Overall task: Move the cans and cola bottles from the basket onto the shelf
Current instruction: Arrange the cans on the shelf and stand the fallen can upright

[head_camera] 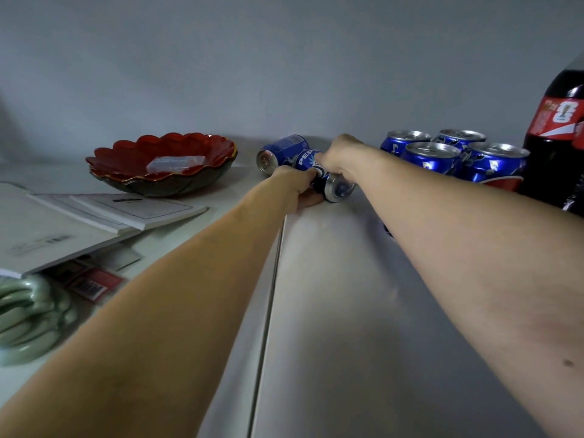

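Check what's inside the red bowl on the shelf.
The red bowl holds one clear, flat packet lying on its bottom; nothing else shows inside. Its near rim hides the closest part of the floor, and the packet's contents are too blurred to read.

Cola bottle [556,143] cut off at right edge, green ceramic piece [28,317] blurred and cropped left, fingers hidden behind can [319,172]
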